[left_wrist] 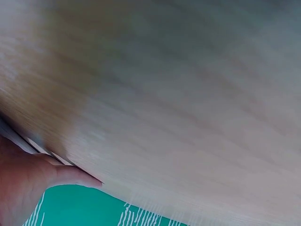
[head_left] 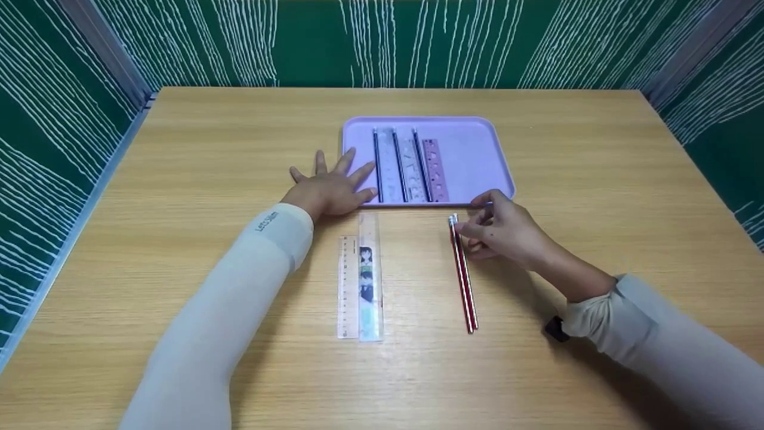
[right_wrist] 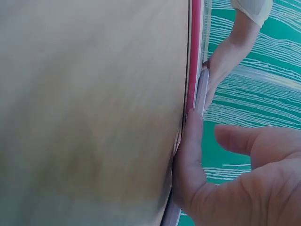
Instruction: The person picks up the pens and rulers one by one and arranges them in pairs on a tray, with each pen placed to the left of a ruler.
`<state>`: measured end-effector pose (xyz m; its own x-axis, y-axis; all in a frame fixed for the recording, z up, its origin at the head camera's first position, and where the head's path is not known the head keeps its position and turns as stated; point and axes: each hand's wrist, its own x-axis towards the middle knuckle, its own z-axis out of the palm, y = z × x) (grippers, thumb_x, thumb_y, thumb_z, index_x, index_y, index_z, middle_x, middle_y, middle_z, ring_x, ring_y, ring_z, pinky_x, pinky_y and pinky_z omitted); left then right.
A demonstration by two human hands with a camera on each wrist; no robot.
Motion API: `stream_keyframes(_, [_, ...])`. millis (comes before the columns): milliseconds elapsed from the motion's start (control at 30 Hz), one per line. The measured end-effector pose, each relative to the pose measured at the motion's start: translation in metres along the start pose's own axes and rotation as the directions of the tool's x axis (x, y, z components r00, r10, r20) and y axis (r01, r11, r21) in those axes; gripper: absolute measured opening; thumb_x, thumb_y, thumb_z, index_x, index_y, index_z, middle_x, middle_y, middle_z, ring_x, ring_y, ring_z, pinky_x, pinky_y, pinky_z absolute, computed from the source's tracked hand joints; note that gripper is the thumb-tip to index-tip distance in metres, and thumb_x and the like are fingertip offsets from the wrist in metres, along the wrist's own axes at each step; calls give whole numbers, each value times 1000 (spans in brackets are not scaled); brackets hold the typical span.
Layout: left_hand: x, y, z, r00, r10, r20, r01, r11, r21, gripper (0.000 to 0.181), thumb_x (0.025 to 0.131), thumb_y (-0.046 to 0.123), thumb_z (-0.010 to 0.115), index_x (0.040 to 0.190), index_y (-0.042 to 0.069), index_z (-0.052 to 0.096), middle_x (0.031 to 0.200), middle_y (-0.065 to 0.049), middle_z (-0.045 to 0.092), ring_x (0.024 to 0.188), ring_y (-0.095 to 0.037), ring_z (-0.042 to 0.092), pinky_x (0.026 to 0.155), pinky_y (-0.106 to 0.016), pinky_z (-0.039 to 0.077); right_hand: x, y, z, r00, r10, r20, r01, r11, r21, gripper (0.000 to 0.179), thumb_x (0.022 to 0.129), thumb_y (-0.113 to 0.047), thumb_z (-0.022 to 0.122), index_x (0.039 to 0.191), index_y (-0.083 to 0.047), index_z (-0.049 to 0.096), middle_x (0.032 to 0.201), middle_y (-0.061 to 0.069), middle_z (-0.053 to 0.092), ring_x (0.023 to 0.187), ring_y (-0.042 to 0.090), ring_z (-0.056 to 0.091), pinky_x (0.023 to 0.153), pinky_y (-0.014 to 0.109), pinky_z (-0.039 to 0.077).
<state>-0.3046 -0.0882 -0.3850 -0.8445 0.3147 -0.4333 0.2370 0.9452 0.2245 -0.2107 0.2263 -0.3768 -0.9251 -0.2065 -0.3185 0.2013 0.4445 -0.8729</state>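
My left hand [head_left: 328,191] lies with fingers spread over the left front corner of a lilac tray [head_left: 477,155]. My right hand [head_left: 504,230] is by the tray's front right edge, a fingertip touching two red pencils [head_left: 465,286] near their silver-capped ends. Those pencils lie side by side on the table. In the right wrist view, a finger reaches a red pencil [right_wrist: 194,56] while another digit stands apart. Inside the tray, dark pencils [head_left: 399,164] alternate with a pale ruler [head_left: 390,170], a clear patterned ruler [head_left: 412,173] and a pink ruler [head_left: 436,170].
In front of the tray, a narrow pale pink ruler [head_left: 347,286] lies beside a longer transparent ruler [head_left: 371,322] with cartoon figures. The wooden table [head_left: 209,149] is bordered by green walls [head_left: 310,42] with white streaks.
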Motion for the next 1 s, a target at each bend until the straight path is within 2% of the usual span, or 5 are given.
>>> stream_keyframes(200, [-1,0,0,1000,-8,0,8,1000,1,71,96,80,24,157,58,-4,170,10,-25,151,-51,-26,104,-88,-13,-8,1,6,1000,-21,-14,19,995,-98,76,89,-18,81,144,2,33,119,20,56,92,27,69,75,39,65])
stream_keyframes(367, [-1,0,0,1000,-11,-1,11,1000,-4,71,96,80,25,156,58,-4,170,10,-25,151,-51,-25,104,-87,-13,-11,2,9,999,-29,-26,24,987,-161,79,84,-16,86,142,1,36,118,22,58,88,27,71,71,38,65])
stream_keyframes(600, [-1,1,1,1000,-1,-13,1,1000,6,70,97,78,26,157,57,-2,171,9,-23,151,-53,-22,103,-89,-11,-15,5,13,993,-101,-55,78,943,-322,78,77,-14,90,136,1,40,106,16,66,79,20,70,62,34,64])
stream_keyframes(767, [-1,0,1,1000,-6,-6,6,1000,-3,70,96,78,25,157,58,-3,170,10,-24,151,-51,-23,104,-88,-12,-19,3,14,992,-118,-44,97,939,-329,77,78,-11,90,135,3,41,101,17,68,73,19,70,61,33,64])
stream_keyframes(1000, [-1,1,0,1000,-4,-7,4,1000,-1,70,96,79,25,157,58,-3,170,9,-24,151,-52,-23,104,-88,-12,-20,2,15,996,-89,-31,76,952,-298,72,80,-6,87,135,3,41,100,17,69,72,19,73,62,35,64])
